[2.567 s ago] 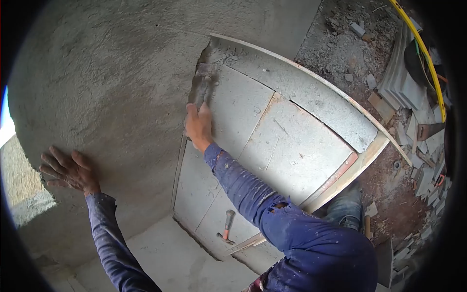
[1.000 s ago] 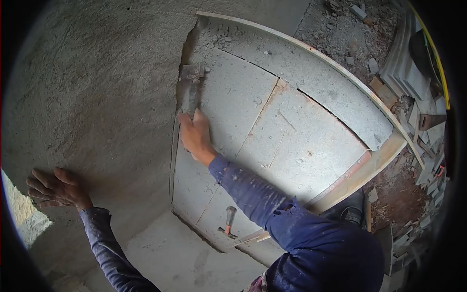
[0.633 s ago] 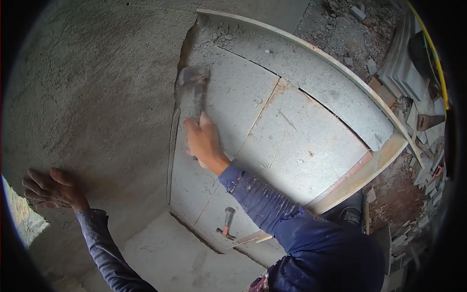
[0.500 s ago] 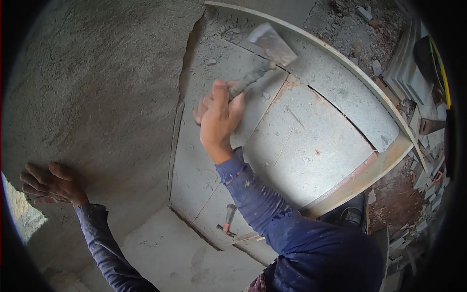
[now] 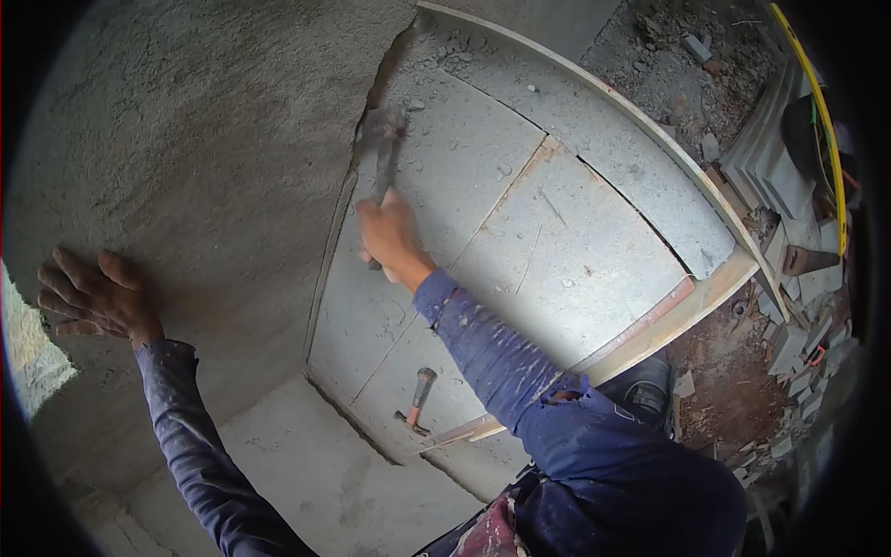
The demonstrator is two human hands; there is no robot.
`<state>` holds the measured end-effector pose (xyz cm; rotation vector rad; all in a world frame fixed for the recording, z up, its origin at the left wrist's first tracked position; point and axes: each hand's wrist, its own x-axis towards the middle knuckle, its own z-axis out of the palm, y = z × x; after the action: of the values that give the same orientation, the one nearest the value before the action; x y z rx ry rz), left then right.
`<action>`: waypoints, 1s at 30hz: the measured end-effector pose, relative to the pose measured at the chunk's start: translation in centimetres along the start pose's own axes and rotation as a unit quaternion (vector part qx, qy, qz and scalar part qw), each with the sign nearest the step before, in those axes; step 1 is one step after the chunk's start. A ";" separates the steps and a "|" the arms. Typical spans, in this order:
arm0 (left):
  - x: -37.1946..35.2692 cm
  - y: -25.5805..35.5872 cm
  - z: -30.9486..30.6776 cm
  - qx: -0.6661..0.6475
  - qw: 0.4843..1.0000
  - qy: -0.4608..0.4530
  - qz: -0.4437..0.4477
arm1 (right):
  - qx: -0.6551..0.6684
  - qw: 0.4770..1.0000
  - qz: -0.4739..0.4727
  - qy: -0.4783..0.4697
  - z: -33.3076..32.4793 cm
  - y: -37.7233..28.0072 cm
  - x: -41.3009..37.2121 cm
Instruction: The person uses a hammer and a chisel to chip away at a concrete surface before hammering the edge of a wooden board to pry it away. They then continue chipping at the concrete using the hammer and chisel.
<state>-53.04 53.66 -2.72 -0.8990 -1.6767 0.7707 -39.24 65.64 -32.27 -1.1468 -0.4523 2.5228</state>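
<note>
My right hand (image 5: 394, 234) is wrapped round the handle of a hatchet (image 5: 384, 153), whose head is smeared by motion. That head lies at the ragged joint where the rough grey wall (image 5: 223, 139) meets the pale panels (image 5: 594, 251). Fingers spread, my left hand (image 5: 97, 295) rests against the wall at the left, near a bright opening. A small hammer (image 5: 420, 395) with a dark grip and a red lower shaft lies on the panels, below my right forearm. Crumbs of grey debris are scattered near the hatchet.
A thin curved board (image 5: 640, 116) edges the panels at the top and right, meeting a wooden strip (image 5: 682, 316) at the lower right. Beyond stand stacked sheets (image 5: 766, 153), a handsaw (image 5: 806, 261), a yellow level (image 5: 821, 102) and rubble. A dark shoe (image 5: 647, 392) shows beneath the strip.
My right hand has swung the hatchet left and down, from over the panels to the joint at the wall. My left hand stays on the wall; the whole view has shifted slightly.
</note>
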 end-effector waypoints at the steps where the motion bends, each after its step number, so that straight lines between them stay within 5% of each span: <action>1: -0.5 -0.1 0.0 -0.001 1.000 0.009 0.000 | -0.216 0.969 0.076 -0.089 -0.8 1.4 0.1; 3: 0.4 0.4 1.2 -0.009 0.999 0.031 0.004 | -0.223 0.964 0.050 -0.137 -2.9 0.2 2.7; 5: -0.2 0.2 0.2 -0.016 0.999 0.018 0.022 | 0.104 0.992 -0.025 -0.060 -2.9 -4.3 0.7; 6: -0.1 0.1 0.3 -0.010 1.000 0.023 0.019 | 0.204 0.973 -0.087 -0.059 -2.7 -1.7 1.9; 7: 0.0 0.1 0.2 -0.009 1.000 0.010 0.007 | 0.204 0.973 -0.086 -0.062 -2.0 1.5 1.7; 9: 0.0 0.2 0.0 -0.011 1.000 0.004 -0.011 | -0.168 0.977 -0.135 -0.001 0.1 3.2 0.1; 10: -0.1 0.1 0.1 -0.013 1.000 0.012 0.001 | -0.159 0.953 0.214 -0.141 -0.7 1.8 -0.5; 11: 0.1 0.3 0.1 -0.015 1.000 0.019 0.018 | -0.156 0.955 0.210 -0.138 -1.6 1.4 -0.2; 13: 0.5 0.7 0.3 -0.024 0.999 0.032 0.012 | -0.170 0.974 0.069 -0.129 -3.3 1.2 0.7; 14: 0.1 0.8 -0.2 -0.031 0.999 0.029 0.011 | -0.030 0.991 0.094 -0.089 -3.1 -2.1 -0.5; 15: -0.1 0.8 -0.2 -0.032 0.999 0.024 0.016 | -0.029 0.991 0.100 -0.086 -2.8 -1.9 -0.3; 17: 0.0 0.8 0.0 -0.036 0.999 0.027 0.004 | 0.198 0.978 -0.044 0.054 -1.2 -1.6 0.5; 19: -0.2 0.3 -0.2 -0.028 0.999 0.023 0.005 | 0.177 0.979 -0.061 0.077 -0.1 1.3 0.1; 20: 0.0 0.3 0.1 -0.026 0.999 0.028 0.005 | -0.068 0.997 0.009 -0.024 -0.7 4.5 0.9; 21: -0.1 0.0 -0.2 -0.029 0.999 0.029 0.002 | -0.312 0.939 0.081 -0.121 -1.1 4.4 0.7; 23: 0.1 -0.3 0.6 -0.027 0.999 0.022 0.008 | -0.287 0.941 0.080 -0.158 -3.2 0.9 1.5; 26: 0.1 0.8 -0.1 -0.043 0.998 0.036 0.012 | 0.076 0.996 0.000 -0.052 -3.3 -2.9 -0.1; 27: 0.1 0.9 0.1 -0.039 0.999 0.033 0.014 | 0.076 0.996 0.005 -0.055 -2.6 -2.1 0.3; 29: 0.1 0.9 -0.2 -0.049 0.998 0.036 0.000 | 0.047 0.994 -0.054 0.084 -1.0 0.7 0.4; 30: 0.1 0.6 -0.3 -0.048 0.998 0.040 -0.004 | -0.195 0.945 -0.249 0.084 -0.6 4.7 0.3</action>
<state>-52.65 54.09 -3.11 -0.9763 -1.6571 0.6454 -39.73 61.71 -34.85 -1.1812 -1.0795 1.9291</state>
